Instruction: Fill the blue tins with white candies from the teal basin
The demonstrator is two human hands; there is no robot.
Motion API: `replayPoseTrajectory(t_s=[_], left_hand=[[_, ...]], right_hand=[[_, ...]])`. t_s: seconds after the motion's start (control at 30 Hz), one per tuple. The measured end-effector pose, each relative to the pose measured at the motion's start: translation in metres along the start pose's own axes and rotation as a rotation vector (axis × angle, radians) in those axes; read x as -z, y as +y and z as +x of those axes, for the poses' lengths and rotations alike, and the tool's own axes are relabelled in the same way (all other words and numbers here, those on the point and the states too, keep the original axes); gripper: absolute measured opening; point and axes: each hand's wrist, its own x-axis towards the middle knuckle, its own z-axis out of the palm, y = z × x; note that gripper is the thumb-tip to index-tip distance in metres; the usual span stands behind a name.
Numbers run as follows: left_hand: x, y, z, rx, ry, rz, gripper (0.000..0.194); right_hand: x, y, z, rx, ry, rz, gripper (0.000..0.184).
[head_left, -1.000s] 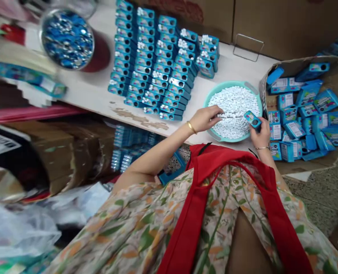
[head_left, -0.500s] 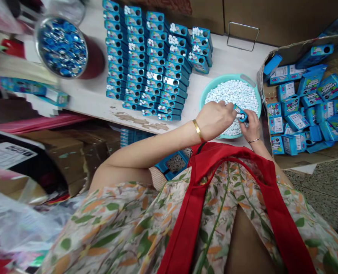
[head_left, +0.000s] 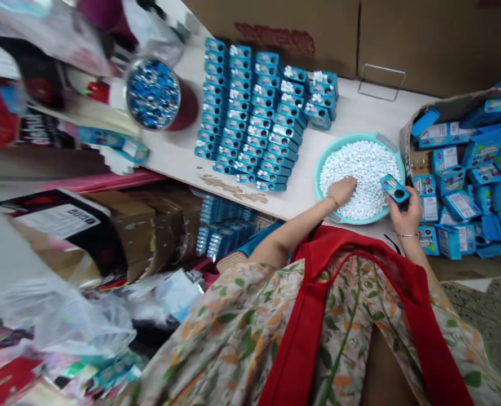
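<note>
My right hand (head_left: 406, 210) grips a small blue carton (head_left: 394, 188) at the right rim of a turquoise basin (head_left: 318, 169). The carton's end with a dark round hole faces up. White pellets (head_left: 368, 163), like small candies, fill much of the basin. Among them rests my left hand (head_left: 342, 192), its fingers curled down into the pellets; what they hold is hidden. Left of the basin stand rows of blue cartons (head_left: 237, 113), packed close with their holed ends up. White pellets show at the tops of several.
An open cardboard box (head_left: 407, 141) of loose blue cartons stands on the right. A metal can (head_left: 182, 104) full of shiny blue pieces is at the left. Behind are a wire stand (head_left: 383, 82) and large brown boxes (head_left: 275, 17). More blue cartons (head_left: 220, 225) sit below the table edge.
My left hand has left the carton and moved down into the pellets. My right hand has drawn the carton right, to the basin's rim. The view has shifted left and up.
</note>
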Motion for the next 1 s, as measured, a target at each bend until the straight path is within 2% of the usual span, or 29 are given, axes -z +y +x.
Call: replayPoseTrajectory(t_s=[0.1,0.2,0.33,0.43,0.57,0.73,0.9,1.0], left_hand=[[-0.006,0.002,0.009,-0.025,0.060,-0.116,0.033],[0.002,-0.017,-0.004,-0.059,0.086,-0.235,0.033],[0.030,-0.047,-0.034,-0.216,0.146,-0.279,0.033],[0.060,-0.053,-0.059,-0.329,0.202,-0.223,0.032],[0.102,-0.032,-0.086,-0.408,0.213,-0.069,0.031],[0.141,0.013,-0.102,-0.391,0.158,0.206,0.027],[0.156,0.054,-0.120,-0.365,0.192,0.363,0.035],[0.158,0.066,-0.127,-0.375,0.208,0.381,0.039]], right_hand=[[-0.005,0.007,-0.001,-0.073,0.046,0.058,0.066],[-0.008,0.013,-0.002,-0.107,0.044,0.107,0.069],[-0.007,0.017,-0.002,-0.043,0.034,0.082,0.065],[-0.007,0.012,-0.001,0.047,-0.006,0.019,0.056],[-0.014,-0.001,-0.002,0.166,-0.131,-0.043,0.043],[-0.028,-0.012,-0.006,0.242,-0.216,-0.081,0.044],[-0.037,-0.012,-0.010,0.270,-0.222,-0.048,0.046],[-0.039,-0.011,-0.010,0.256,-0.217,-0.049,0.045]])
